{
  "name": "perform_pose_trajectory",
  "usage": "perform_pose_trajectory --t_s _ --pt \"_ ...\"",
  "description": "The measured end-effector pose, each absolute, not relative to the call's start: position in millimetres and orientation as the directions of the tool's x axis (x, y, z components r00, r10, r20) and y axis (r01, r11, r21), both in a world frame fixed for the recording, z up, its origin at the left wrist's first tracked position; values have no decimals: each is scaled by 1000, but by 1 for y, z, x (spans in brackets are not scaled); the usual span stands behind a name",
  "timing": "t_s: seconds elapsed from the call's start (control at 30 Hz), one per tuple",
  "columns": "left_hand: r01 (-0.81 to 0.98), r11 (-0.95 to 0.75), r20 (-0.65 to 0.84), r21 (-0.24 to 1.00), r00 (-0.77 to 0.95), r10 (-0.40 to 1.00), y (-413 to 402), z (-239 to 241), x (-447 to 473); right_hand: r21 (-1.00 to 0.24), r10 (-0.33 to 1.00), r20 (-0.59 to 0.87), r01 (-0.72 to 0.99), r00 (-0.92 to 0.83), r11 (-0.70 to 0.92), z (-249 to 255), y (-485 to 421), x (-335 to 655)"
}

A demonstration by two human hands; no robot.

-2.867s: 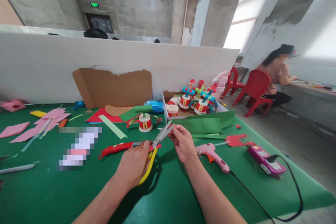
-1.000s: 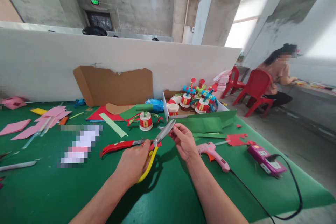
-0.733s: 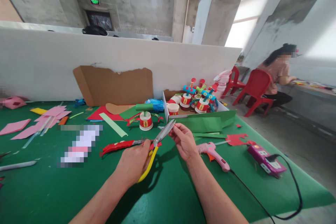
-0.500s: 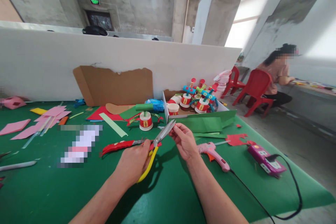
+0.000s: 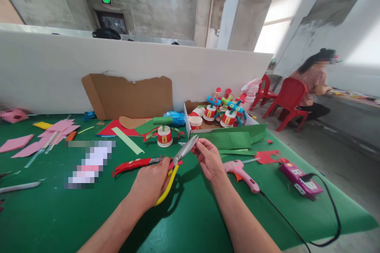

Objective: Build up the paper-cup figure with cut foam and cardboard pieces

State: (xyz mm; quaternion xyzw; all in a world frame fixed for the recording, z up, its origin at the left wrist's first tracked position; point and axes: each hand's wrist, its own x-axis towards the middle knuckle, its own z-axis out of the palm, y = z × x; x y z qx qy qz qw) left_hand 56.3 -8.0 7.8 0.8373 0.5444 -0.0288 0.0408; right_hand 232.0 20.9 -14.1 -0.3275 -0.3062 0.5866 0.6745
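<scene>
My left hand (image 5: 151,184) is closed round the yellow handles of a pair of scissors (image 5: 179,162), whose steel blades point up and to the right. My right hand (image 5: 208,159) is pinched at the blade tips, with its thumb and forefinger pressed together on something too small to make out. Both hands hover just above the green table (image 5: 89,217). A red-handled knife (image 5: 133,164) lies on the table just left of my left hand. A pink glue gun (image 5: 242,174) lies to the right of my right wrist.
A white box (image 5: 208,120) of several red-and-white cup figures stands behind my hands, with one cup figure (image 5: 164,134) and green paper sheets (image 5: 228,140) beside it. Pink paper pieces (image 5: 35,142) lie at the left. A purple device (image 5: 298,180) with a black cable sits at right. A person sits on a red chair (image 5: 292,101) far right.
The hands and scissors have hardly moved; the view has shifted very slightly.
</scene>
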Motion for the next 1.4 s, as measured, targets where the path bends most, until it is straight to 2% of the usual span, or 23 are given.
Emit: perform_pose_trajectory --t_s 1.4 --pt "912 -408 -106 51 411 905 -8 7 54 -782 987 -26 -619 156 77 -18 24 235"
